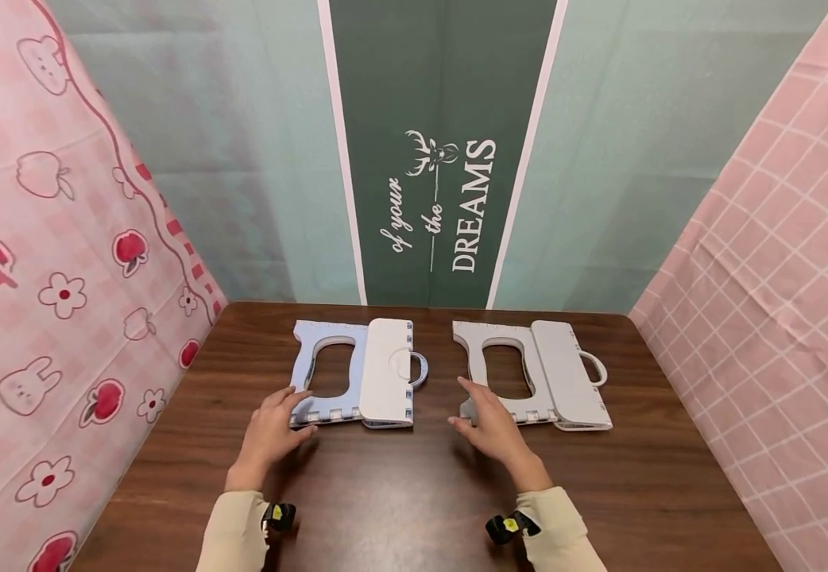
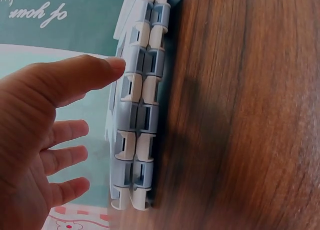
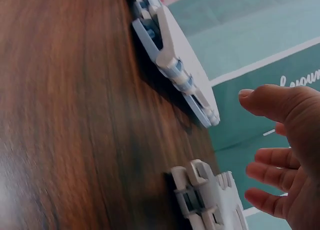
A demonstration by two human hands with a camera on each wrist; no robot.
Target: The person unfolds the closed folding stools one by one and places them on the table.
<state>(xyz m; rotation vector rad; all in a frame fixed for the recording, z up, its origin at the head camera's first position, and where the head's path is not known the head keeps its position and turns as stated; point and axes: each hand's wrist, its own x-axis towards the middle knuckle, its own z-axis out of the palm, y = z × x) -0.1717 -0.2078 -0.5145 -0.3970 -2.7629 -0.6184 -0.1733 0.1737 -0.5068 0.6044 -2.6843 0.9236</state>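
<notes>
Two folding step stools lie folded flat on the table, side by side. The blue and white stool [image 1: 385,389] is on the left, and its hinged edge fills the middle of the left wrist view. On the right lies the grey-white stool [image 1: 564,381], its handle loop pointing right. My left hand [image 1: 271,429] hovers at the near left corner of the blue and white stool, thumb and fingers spread. Over the near left corner of the grey-white stool is my right hand [image 1: 493,425], fingers loosely apart and partly hiding that corner. Neither hand grips anything.
The dark wood table [image 1: 385,485] runs back to a green and teal cloth backdrop [image 1: 443,95] with white lettering. Pink patterned cloth [image 1: 63,357] hangs on the left, pink checked cloth [image 1: 764,318] on the right. Black straps circle both wrists.
</notes>
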